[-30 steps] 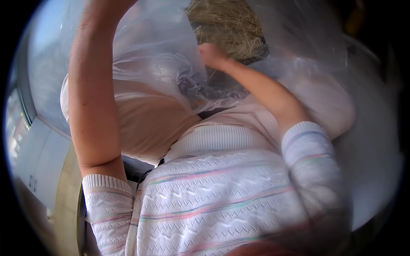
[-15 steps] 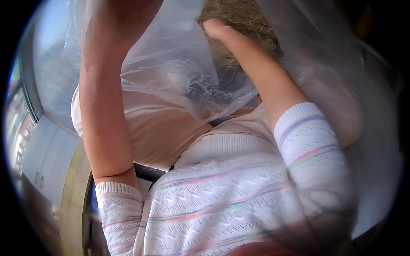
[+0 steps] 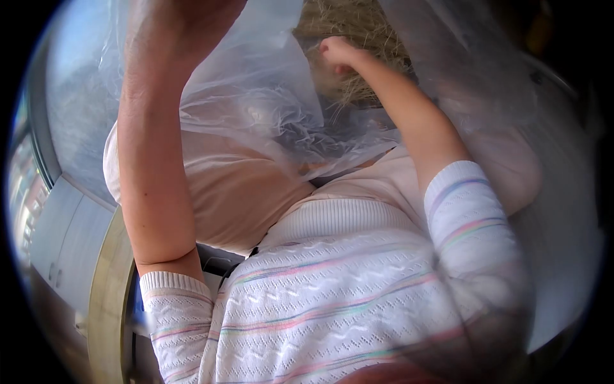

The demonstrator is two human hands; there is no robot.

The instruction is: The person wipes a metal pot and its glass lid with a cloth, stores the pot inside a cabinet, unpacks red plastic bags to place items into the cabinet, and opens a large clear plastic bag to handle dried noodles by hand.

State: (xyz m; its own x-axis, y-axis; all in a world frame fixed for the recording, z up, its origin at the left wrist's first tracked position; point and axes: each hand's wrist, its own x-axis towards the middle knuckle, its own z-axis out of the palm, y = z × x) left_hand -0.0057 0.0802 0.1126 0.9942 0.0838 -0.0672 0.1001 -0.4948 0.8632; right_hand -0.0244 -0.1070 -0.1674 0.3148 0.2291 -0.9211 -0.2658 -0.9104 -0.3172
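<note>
A large clear plastic bag [image 3: 256,96] lies spread over my lap and rises on both sides. Dried hay [image 3: 377,32] shows inside its opening at the top. My right hand [image 3: 338,54] is over the hay, fingers curled closed; whether stalks are in them is hidden. Loose stalks hang just beneath it. At the upper left, my left hand [image 3: 185,25] is raised close to the camera in front of the plastic. Its fingers run out of the picture, so what they hold cannot be seen.
Left of me stand pale cabinet doors [image 3: 70,237] and a light wooden edge [image 3: 107,301]. A window [image 3: 32,173] is behind them. My legs in beige trousers [image 3: 236,192] are under the plastic.
My right hand has shifted a little right and down across the hay, its fingers now showing more. My left arm has barely moved.
</note>
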